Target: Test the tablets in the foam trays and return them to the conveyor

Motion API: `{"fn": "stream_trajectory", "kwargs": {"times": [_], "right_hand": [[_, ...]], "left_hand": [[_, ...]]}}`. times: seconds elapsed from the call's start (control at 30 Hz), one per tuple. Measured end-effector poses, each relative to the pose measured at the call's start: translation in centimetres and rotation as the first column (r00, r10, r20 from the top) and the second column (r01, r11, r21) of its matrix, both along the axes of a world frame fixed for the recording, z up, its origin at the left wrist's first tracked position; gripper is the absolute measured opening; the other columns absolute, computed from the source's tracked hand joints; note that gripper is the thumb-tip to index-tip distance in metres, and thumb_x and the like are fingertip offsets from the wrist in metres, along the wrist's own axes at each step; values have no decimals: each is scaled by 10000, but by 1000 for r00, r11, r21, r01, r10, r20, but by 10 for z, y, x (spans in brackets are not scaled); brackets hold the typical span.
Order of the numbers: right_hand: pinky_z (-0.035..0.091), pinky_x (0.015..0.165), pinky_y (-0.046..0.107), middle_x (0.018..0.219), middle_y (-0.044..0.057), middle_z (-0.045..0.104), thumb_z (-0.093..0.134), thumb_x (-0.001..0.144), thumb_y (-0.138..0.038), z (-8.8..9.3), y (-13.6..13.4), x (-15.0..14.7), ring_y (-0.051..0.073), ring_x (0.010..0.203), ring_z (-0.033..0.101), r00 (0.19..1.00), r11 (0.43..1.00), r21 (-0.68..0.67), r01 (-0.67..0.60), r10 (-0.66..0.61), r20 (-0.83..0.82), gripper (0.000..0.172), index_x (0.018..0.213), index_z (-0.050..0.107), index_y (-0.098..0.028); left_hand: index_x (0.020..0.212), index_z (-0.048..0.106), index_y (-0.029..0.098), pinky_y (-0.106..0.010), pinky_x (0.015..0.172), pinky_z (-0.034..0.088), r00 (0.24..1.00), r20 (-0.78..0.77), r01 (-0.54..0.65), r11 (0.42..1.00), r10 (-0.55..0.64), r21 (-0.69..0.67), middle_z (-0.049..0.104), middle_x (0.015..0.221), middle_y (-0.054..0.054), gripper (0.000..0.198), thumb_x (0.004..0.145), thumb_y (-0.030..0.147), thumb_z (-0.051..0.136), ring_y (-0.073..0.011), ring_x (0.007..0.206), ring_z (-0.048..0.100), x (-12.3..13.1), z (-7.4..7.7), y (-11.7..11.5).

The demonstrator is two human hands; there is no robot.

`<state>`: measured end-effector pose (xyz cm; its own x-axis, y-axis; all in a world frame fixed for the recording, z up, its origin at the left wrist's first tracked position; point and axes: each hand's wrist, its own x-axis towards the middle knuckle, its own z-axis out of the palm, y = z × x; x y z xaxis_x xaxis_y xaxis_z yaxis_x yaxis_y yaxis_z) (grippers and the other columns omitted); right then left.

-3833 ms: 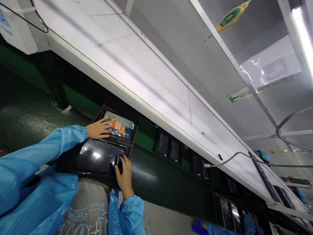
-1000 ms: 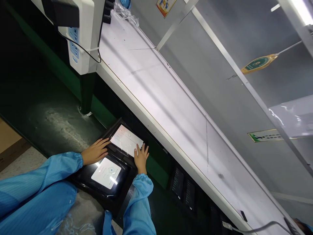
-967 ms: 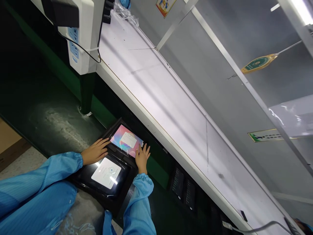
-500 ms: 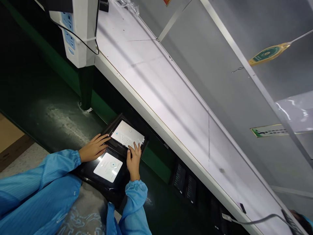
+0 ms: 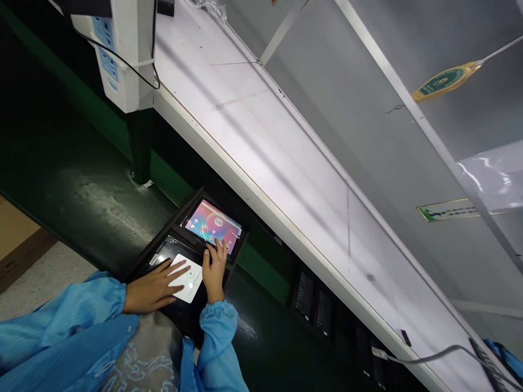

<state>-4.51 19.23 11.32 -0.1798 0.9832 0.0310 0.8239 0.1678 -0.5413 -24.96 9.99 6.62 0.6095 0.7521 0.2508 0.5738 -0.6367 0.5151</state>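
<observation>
Two tablets lie in a dark tray (image 5: 240, 256) on the green bench. The far tablet (image 5: 224, 224) shows a colourful home screen with a clock and icons. On the near tablet (image 5: 188, 291), a white window stands out against a dark screen. My left hand (image 5: 157, 286) is spread over the near tablet, its fingers reaching across the white window. At the lower edge of the far tablet is my right hand (image 5: 215, 272), fingers extended near the icons; whether they press the glass is hard to tell.
A white shelf (image 5: 261, 147) runs diagonally above the green bench (image 5: 98, 201). A power strip (image 5: 107, 60) with a black cable is fixed to a post at upper left. Several dark devices (image 5: 304, 294) lie under the shelf. A grey cable (image 5: 425, 359) crosses its lower right end.
The far tablet's screen has gone from a white page to the colourful home screen. My left hand has moved down from between the tablets onto the near one. My right hand has shifted slightly left.
</observation>
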Motion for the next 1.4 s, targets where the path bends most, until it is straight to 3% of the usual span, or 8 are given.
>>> {"fn": "stream_trajectory", "kwargs": {"times": [0.1,0.2,0.47,0.63,0.83,1.1,1.23,1.4], "right_hand": [[255,1239,527,1605,46,413,397,1042,-308,1,19,-28,289,1561,174,990,994,-10,-113,114,78,387,1297,683,-252],[222,1225,613,1667,42,296,433,1032,-299,-4,33,-47,346,1570,113,969,980,-50,-195,200,143,392,1373,626,-276],[170,1213,681,1644,89,337,433,1036,-370,-6,29,-41,354,1568,116,985,990,-28,-135,138,101,441,1442,541,-235],[221,1216,631,1584,128,427,430,1036,-428,-11,9,-7,326,1552,192,999,1000,5,-9,9,31,464,1420,552,-198],[296,1190,594,1510,146,515,442,1024,-463,-31,-15,32,321,1518,267,986,983,81,164,-162,-39,459,1348,616,-188],[318,1172,586,1459,174,550,423,1018,-476,-49,-28,43,330,1497,301,948,940,146,309,-292,-130,463,1274,657,-170],[304,1187,559,1541,187,456,419,1001,-482,-48,-9,48,322,1510,284,924,923,118,366,-346,-161,504,1342,605,-161],[342,1181,484,1579,211,402,435,946,-493,-54,40,62,306,1475,377,838,860,-12,511,-501,-216,694,1515,383,-98]], "left_hand": [[1313,630,315,-535,1214,328,991,71,117,993,-117,2,347,1633,-52,376,942,349,574,-298,1516,300,17,13,5],[1304,632,298,-524,1213,336,989,117,87,996,-88,9,394,1608,-57,356,959,330,553,-291,1509,318,10,18,2],[1325,629,269,-510,1227,312,947,75,-315,948,311,48,495,1537,-68,368,972,267,527,-289,1501,327,-66,-12,-16],[1313,643,230,-532,1246,255,922,-30,-381,916,387,124,421,1590,-90,367,981,309,507,-310,1530,259,-78,-25,-24],[1339,627,270,-560,1212,298,955,-101,-272,958,280,85,346,1631,-85,381,983,368,531,-334,1534,243,-49,-18,-14],[1326,621,306,-557,1225,284,995,13,98,995,-98,25,352,1632,-47,365,970,290,543,-292,1526,276,12,14,8],[1484,464,319,-570,1210,300,985,61,-159,987,160,-16,385,1613,-53,474,1010,302,453,-299,1521,283,-6,6,13],[1555,314,248,-614,1188,301,804,98,-564,805,586,-184,371,1601,-136,588,1013,458,400,-353,1507,287,-50,-21,14]]}}
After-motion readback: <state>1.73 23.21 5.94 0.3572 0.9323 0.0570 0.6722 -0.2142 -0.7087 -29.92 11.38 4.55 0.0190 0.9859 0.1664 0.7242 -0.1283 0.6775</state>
